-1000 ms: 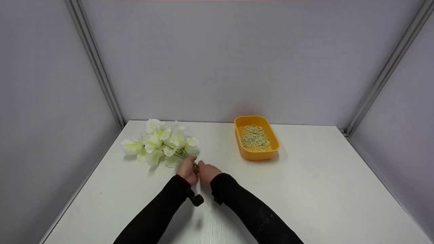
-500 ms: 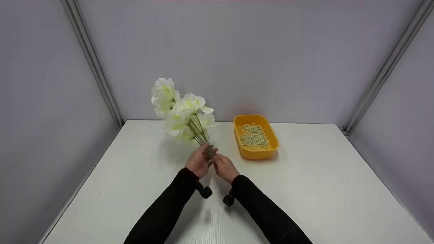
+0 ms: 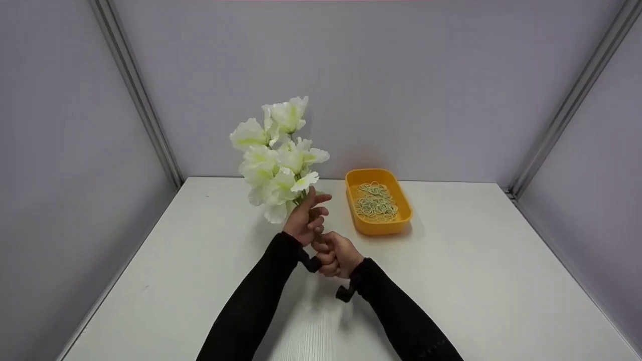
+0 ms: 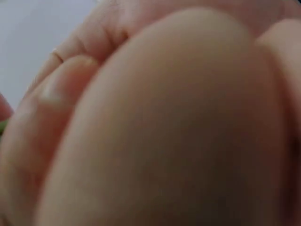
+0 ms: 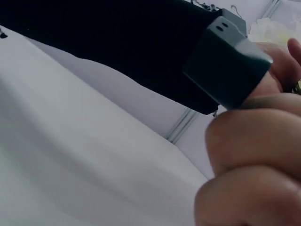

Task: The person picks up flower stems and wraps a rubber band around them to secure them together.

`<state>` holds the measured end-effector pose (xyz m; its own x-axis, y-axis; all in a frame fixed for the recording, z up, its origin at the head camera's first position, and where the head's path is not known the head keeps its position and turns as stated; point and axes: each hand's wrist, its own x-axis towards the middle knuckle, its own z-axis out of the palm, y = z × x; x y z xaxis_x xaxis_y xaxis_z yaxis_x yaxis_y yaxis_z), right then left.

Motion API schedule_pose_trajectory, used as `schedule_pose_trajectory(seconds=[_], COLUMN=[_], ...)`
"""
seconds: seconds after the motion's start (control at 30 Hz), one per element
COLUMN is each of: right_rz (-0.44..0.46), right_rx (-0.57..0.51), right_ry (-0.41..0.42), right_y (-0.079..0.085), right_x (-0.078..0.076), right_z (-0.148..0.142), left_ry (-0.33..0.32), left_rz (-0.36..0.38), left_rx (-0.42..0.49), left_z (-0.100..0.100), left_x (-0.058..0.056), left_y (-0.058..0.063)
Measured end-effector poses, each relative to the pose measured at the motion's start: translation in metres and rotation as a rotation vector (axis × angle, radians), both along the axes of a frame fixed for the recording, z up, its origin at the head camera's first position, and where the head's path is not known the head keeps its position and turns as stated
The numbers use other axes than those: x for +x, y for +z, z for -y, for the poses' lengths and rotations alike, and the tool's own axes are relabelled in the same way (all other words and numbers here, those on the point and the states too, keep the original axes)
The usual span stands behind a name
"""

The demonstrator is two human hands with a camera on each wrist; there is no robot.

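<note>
A bunch of artificial white flowers (image 3: 273, 165) with yellow-green centers stands raised and nearly upright in the head view. My left hand (image 3: 303, 220) holds its stems just under the blossoms, fingers loosely bent and partly spread. Lower down, my right hand (image 3: 341, 255) grips the stem ends with curled fingers. Both hands hide most of the stems. Close-up fingers (image 4: 160, 132) fill the left wrist view. In the right wrist view, curled fingers (image 5: 263, 141) show at the right, with a white blossom (image 5: 268, 32) behind.
A yellow tray (image 3: 378, 229) with many pale rubber bands (image 3: 376, 205) sits at the back of the white table (image 3: 476, 260), right of the hands. Grey-white panels (image 3: 401, 90) enclose the table at the back and sides. Each wrist bears a black camera mount (image 3: 345, 293).
The flowers have risen off the table, swung from lying leftward to nearly upright, and moved right. Both hands moved right with them; the left slid up toward the blossoms, the right stayed lower.
</note>
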<state>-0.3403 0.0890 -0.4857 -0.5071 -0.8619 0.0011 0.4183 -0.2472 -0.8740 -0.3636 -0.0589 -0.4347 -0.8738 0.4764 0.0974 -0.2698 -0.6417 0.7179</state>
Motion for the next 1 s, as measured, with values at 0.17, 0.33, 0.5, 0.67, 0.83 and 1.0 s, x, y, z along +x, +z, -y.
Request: schedule_pose_trajectory(seconds=[0.17,0.33,0.5,0.67,0.83,1.0], right_rz=[-0.030,-0.146,-0.389,-0.723,-1.011,-1.410], right_rx=[0.005,0.192,0.350,0.486,0.620,0.755], right_ry=[0.071,-0.061,-0.282,-0.481,-0.570,-0.846], right_y=[0.002,0.008,0.012,0.015,0.008,-0.003], right_x=[-0.002,0.000,0.004,0.009,0.012,0.011], right_z=[-0.006,-0.011,-0.008,-0.001,0.006,0.013], left_ry=[-0.027,0.153,0.369,0.521,0.635,0.686], left_rz=[-0.028,0.060,0.148,0.197,0.196,0.262], left_rx=[0.037,-0.055,-0.258,-0.335,-0.324,-0.235], left_z=[-0.008,-0.017,-0.025,-0.027,-0.027,-0.029], left_x=[0.003,0.004,0.004,0.000,-0.002,0.001], left_y=[0.006,0.009,0.009,0.009,0.009,0.012])
